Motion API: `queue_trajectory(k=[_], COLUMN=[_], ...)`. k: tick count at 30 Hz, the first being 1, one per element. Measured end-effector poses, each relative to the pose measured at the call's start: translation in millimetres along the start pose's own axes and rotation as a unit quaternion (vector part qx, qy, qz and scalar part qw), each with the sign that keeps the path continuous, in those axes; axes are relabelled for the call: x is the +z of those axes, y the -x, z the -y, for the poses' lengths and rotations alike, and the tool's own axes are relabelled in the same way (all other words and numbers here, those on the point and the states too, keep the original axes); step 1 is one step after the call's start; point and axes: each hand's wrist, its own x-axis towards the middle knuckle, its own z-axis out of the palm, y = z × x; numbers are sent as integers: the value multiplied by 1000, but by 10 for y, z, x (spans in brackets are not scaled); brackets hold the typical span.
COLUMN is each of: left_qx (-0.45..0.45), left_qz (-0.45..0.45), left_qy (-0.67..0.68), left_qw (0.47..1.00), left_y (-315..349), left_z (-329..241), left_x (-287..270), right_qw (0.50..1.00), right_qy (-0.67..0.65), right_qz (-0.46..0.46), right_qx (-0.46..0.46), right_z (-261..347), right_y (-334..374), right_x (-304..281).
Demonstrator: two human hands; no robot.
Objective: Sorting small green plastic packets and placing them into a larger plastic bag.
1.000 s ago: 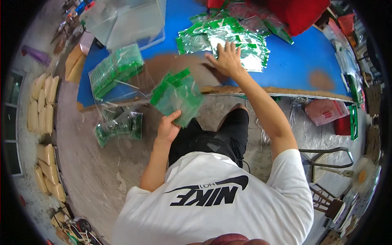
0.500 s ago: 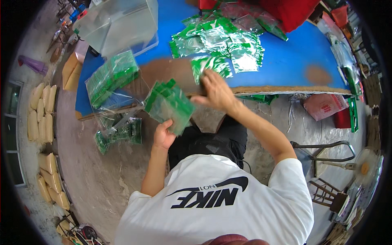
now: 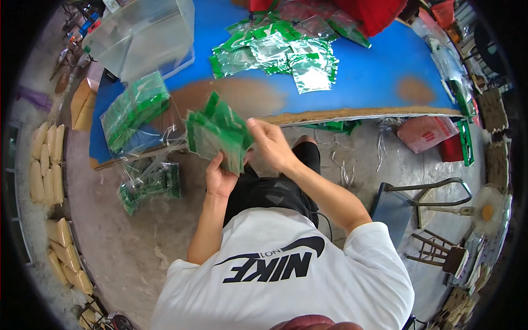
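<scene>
My left hand [image 3: 221, 177] grips the lower end of a bunch of green-and-clear plastic bags [image 3: 219, 132], held in front of the table's near edge. Against the right side of that bunch, my right hand [image 3: 270, 144] has its fingers closed on a green plastic bag; the bunch partly hides where it pinches. Farther off on the blue tabletop lies a loose, overlapping pile of similar shiny bags [image 3: 275, 48]. To the left, a large clear bag [image 3: 136, 110] packed with green-edged bags rests on the table's front corner.
A translucent plastic bin [image 3: 144, 44] stands at the table's far left, and red cloth or bagging [image 3: 374, 14] at the back. Below the table edge lie filled bags [image 3: 151, 186] on the floor. A metal-framed cart [image 3: 393, 209] and a fan [image 3: 487, 212] stand at right.
My right hand has drawn back from the table to the bunch, and the nearest bag has left the tabletop. The bunch in my left hand is tilted more upright. The view has shifted slightly.
</scene>
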Motion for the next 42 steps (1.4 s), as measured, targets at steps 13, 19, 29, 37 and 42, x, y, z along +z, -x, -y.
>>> queue_trajectory(k=[13, 19, 29, 37, 42], left_qx=[-23, -22, -41, -47, -60], left_qz=[-116, -128, -122, -117, -101], left_qy=[-110, -112, -154, -91, -113], left_qw=[987, 985, 980, 988, 987], left_y=[-133, -34, -143, -47, -129], left_z=[212, 121, 136, 172, 206], left_x=[-15, -71, -78, -58, -30], right_qw=[852, 702, 909, 697, 841], right_qy=[475, 634, 366, 676, 410], right_qz=[115, -241, 75, -122, 116], right_qx=[-190, -216, -183, -207, -332], right_z=[79, -170, 35, -240, -35], right_y=[-326, -1296, -471, -638, -143], right_x=[-861, -1589, -912, -1546, -969])
